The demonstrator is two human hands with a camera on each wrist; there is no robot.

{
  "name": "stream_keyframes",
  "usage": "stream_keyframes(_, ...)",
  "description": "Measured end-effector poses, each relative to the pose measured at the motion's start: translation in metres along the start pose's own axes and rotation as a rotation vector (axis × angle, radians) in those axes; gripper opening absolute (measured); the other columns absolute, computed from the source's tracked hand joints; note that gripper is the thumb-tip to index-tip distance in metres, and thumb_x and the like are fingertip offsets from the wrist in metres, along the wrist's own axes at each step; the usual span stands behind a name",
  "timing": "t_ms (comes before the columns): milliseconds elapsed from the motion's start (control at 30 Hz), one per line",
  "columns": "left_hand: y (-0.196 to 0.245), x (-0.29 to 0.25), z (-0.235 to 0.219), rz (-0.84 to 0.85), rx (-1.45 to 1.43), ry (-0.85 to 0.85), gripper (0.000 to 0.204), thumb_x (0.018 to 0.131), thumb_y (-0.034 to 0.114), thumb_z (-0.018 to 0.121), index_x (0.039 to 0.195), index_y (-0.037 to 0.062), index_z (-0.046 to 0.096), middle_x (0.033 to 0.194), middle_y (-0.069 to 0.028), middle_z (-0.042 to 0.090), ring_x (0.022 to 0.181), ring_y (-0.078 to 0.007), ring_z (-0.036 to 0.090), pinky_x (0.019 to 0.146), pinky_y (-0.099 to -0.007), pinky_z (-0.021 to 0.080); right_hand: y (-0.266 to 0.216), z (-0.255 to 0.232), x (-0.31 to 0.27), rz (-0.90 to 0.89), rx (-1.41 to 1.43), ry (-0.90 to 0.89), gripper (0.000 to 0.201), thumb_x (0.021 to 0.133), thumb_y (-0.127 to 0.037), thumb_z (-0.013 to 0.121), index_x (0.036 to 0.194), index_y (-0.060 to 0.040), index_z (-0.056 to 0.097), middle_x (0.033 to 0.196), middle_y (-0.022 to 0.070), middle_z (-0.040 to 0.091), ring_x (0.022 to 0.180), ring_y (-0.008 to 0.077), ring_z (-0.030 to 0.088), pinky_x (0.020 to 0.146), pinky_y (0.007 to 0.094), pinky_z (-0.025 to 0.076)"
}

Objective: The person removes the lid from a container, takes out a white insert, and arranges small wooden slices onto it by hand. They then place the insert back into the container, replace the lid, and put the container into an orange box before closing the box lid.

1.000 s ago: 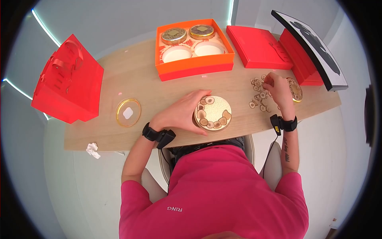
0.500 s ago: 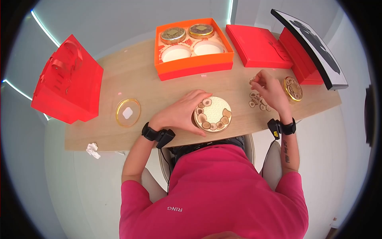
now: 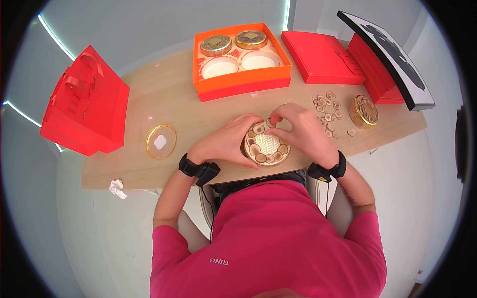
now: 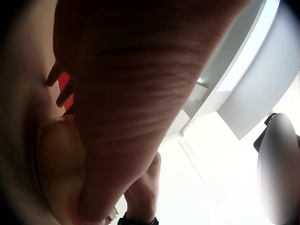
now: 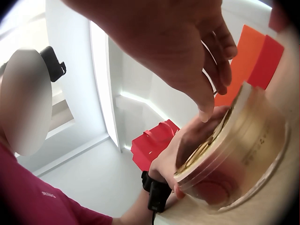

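A round, gold-sided tub [image 5: 253,140] stands on the table in front of the person. Its patterned top [image 3: 268,144] carries dried, brown-edged slices [image 3: 255,149] laid around the rim. The left hand [image 3: 223,139] curves around the tub's left side, thumb near the front and fingers at the back. Over the tub's far right edge, the right hand [image 3: 305,131] pinches a dried slice [image 3: 270,122] at the rim. Loose slices [image 3: 328,117] lie scattered on the table to the right. In the left wrist view, the left hand [image 4: 126,93] covers most of the tub.
A second, filled tub [image 3: 364,111] stands at the right. Behind is an orange-red box [image 3: 243,89] with two tubs in it, beside a flat red box lid [image 3: 323,59]. A clear gold-rimmed lid [image 3: 166,130] lies left, near a red gift bag [image 3: 94,114].
The right hand has moved left from the loose slices to the tub's far rim, bringing a slice with it. The left hand has stayed around the tub.
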State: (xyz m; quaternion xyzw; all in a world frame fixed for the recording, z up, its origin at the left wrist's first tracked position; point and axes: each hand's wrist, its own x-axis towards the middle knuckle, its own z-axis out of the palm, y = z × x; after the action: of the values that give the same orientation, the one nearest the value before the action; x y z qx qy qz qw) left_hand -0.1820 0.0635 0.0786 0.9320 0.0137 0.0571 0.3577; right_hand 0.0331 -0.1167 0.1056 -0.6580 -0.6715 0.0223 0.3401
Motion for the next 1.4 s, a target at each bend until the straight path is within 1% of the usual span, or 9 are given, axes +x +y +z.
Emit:
stream_keyframes(100, 0.0, 0.0, 0.001, -0.005, -0.003, -0.002, 0.119, 0.069, 0.04, 0.108, 0.165, 0.0046, 0.045, 0.167, -0.0178, 0.05, 0.159, -0.0402, 0.046, 0.13, -0.0492, 0.043, -0.007, 0.001, 0.002, 0.003, -0.036, -0.039, 0.035, 0.087, -0.022, 0.096, 0.112, -0.0054, 0.077, 0.107, 0.0123, 0.08, 0.102, 0.0343, 0.077, 0.09, 0.0459, 0.061)
stream_keyframes(300, -0.002, 0.0, 0.002, 0.009, -0.005, 0.003, 0.119, 0.069, 0.041, 0.108, 0.164, 0.0054, 0.046, 0.166, -0.0167, 0.051, 0.157, -0.0407, 0.047, 0.13, -0.0492, 0.043, -0.001, 0.003, 0.0, 0.076, -0.053, -0.067, 0.037, 0.089, -0.024, 0.094, 0.118, -0.0063, 0.08, 0.111, 0.0137, 0.08, 0.106, 0.0336, 0.077, 0.094, 0.0461, 0.061)
stream_keyframes(500, 0.001, 0.001, 0.0, 0.006, -0.006, 0.0, 0.119, 0.068, 0.041, 0.108, 0.164, 0.0054, 0.047, 0.165, -0.0173, 0.052, 0.157, -0.0405, 0.048, 0.13, -0.0496, 0.043, 0.0, 0.002, -0.001, 0.033, -0.105, -0.095, 0.03, 0.092, -0.024, 0.091, 0.116, -0.0068, 0.084, 0.116, 0.0122, 0.081, 0.109, 0.034, 0.076, 0.094, 0.0469, 0.062)
stream_keyframes(800, 0.001, 0.001, 0.0, 0.0, 0.001, -0.003, 0.12, 0.067, 0.042, 0.109, 0.163, 0.0048, 0.047, 0.165, -0.0173, 0.051, 0.158, -0.0398, 0.047, 0.13, -0.0493, 0.043, -0.001, 0.005, -0.002, 0.028, -0.119, -0.098, 0.026, 0.096, -0.024, 0.088, 0.115, -0.0073, 0.083, 0.114, 0.0109, 0.081, 0.11, 0.0338, 0.076, 0.093, 0.0474, 0.062)
stream_keyframes(1000, 0.002, 0.002, -0.001, -0.005, -0.017, -0.022, 0.12, 0.068, 0.042, 0.109, 0.164, 0.0052, 0.047, 0.167, -0.0173, 0.05, 0.159, -0.0403, 0.046, 0.131, -0.0496, 0.042, 0.009, 0.004, -0.002, 0.041, -0.046, -0.066, 0.025, 0.099, -0.022, 0.085, 0.118, -0.0054, 0.083, 0.116, 0.0124, 0.082, 0.105, 0.0344, 0.078, 0.094, 0.0453, 0.062)
stream_keyframes(1100, -0.006, 0.0, 0.004, 0.065, 0.027, 0.029, 0.123, 0.068, 0.042, 0.108, 0.167, 0.0047, 0.046, 0.168, -0.0182, 0.05, 0.159, -0.0403, 0.045, 0.131, -0.0493, 0.041, 0.03, -0.018, -0.004, 0.19, -0.053, 0.078, 0.024, 0.099, -0.018, 0.084, 0.118, -0.0038, 0.082, 0.115, 0.0147, 0.083, 0.102, 0.0347, 0.08, 0.093, 0.0447, 0.062)
stream_keyframes(1200, -0.003, -0.001, 0.0, 0.058, -0.026, 0.027, 0.126, 0.07, 0.044, 0.108, 0.17, 0.0025, 0.044, 0.17, -0.02, 0.049, 0.161, -0.0404, 0.044, 0.133, -0.0492, 0.04, 0.057, -0.054, -0.008, 0.301, -0.244, 0.148, 0.021, 0.1, -0.014, 0.078, 0.116, -0.0022, 0.082, 0.109, 0.0188, 0.082, 0.102, 0.0411, 0.079, 0.091, 0.0492, 0.062)
stream_keyframes(1300, -0.008, -0.002, 0.0, 0.057, 0.022, 0.022, 0.128, 0.072, 0.046, 0.107, 0.171, -0.001, 0.041, 0.172, -0.022, 0.047, 0.163, -0.0405, 0.041, 0.134, -0.0491, 0.038, 0.085, -0.067, -0.024, 0.473, -0.388, -0.007, 0.019, 0.099, -0.015, 0.078, 0.114, -0.0043, 0.082, 0.107, 0.0185, 0.082, 0.102, 0.0402, 0.079, 0.09, 0.049, 0.063)
stream_keyframes(1400, -0.011, -0.003, 0.001, 0.057, 0.09, 0.001, 0.131, 0.073, 0.048, 0.105, 0.173, -0.0039, 0.039, 0.176, -0.0236, 0.043, 0.167, -0.0405, 0.036, 0.137, -0.0487, 0.035, 0.101, -0.065, -0.032, 0.481, -0.36, -0.073, 0.02, 0.095, -0.016, 0.082, 0.112, -0.0059, 0.083, 0.107, 0.0171, 0.083, 0.104, 0.0391, 0.079, 0.09, 0.0493, 0.062)
